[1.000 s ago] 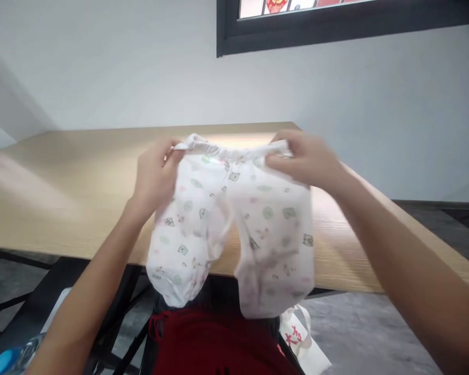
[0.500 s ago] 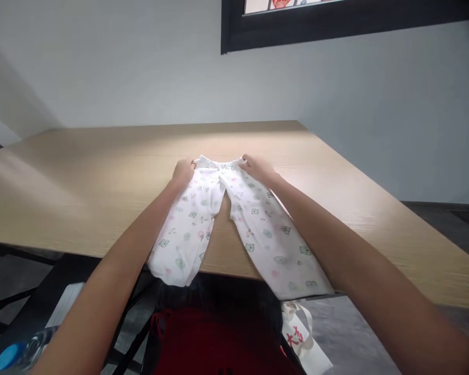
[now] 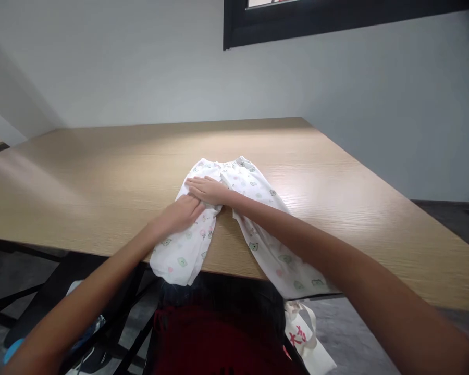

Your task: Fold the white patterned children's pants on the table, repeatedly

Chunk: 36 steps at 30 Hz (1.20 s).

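A small pair of white trousers (image 3: 254, 192) with little green and pink prints lies flat on the wooden table (image 3: 101, 177), waistband away from me, both leg ends hanging over the near edge. My left hand (image 3: 180, 214) rests flat on the left leg, fingers stretched out. My right hand (image 3: 205, 188) reaches across and lies flat on the upper part of that same left leg, just below the waistband, fingers extended. Neither hand grips the cloth.
A white tote bag with red print (image 3: 307, 344) sits on the floor below the table's near edge. A blue-capped bottle (image 3: 13, 349) shows at the bottom left. Dark table legs (image 3: 35, 307) stand underneath. A grey wall lies behind the table.
The trousers went from held up in the air to laid flat on the table. Both hands let go of the waistband and moved onto the left leg, palms down.
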{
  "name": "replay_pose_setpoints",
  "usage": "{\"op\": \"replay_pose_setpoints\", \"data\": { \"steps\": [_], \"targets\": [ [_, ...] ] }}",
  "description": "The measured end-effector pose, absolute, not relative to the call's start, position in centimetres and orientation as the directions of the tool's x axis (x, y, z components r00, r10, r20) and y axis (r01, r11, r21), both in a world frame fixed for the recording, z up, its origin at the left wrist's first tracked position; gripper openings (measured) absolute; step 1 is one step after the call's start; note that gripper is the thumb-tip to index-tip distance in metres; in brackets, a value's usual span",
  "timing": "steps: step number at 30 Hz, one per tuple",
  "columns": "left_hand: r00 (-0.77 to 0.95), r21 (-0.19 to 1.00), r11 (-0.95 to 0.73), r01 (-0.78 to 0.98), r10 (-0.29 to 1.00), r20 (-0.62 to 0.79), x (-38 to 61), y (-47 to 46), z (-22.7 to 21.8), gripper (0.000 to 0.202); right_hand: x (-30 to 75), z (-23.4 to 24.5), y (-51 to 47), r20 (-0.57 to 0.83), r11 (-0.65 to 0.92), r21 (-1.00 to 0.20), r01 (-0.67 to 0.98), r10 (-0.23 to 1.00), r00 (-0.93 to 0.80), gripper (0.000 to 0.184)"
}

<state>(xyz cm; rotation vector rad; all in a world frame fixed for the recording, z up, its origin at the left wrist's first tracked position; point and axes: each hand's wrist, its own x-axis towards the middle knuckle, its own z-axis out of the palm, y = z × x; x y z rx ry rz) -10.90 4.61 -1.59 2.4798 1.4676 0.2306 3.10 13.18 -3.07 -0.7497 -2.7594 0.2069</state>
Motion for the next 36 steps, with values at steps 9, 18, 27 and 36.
{"op": "replay_pose_setpoints", "data": {
  "steps": [9, 18, 27, 36],
  "targets": [
    [0.511, 0.143, -0.506, 0.85, 0.859, 0.004, -13.5, -10.6, 0.1, 0.046, 2.9, -2.7, 17.5, 0.146, 0.699, -0.308, 0.646, 0.705, -0.694, 0.037],
    [0.647, 0.29, -0.6, 0.746, 0.756, -0.099, -5.5, 1.9, 3.0, 0.049, 12.6, -0.4, 15.8, 0.259, 0.477, -0.679, 0.558, 0.867, -0.427, 0.034],
    [0.674, 0.214, -0.647, 0.732, 0.733, -0.092, 2.6, 6.9, 0.0, 0.059, 18.6, -4.1, 15.8, 0.102, 0.527, -0.426, 0.735, 0.835, -0.54, 0.045],
    [0.837, 0.249, -0.826, 0.505, 0.539, 0.09, 0.7, -9.6, -1.7, 0.062, 17.8, -4.1, 17.2, 0.106, 0.521, -0.254, 0.815, 0.852, -0.512, 0.049]
  ]
}}
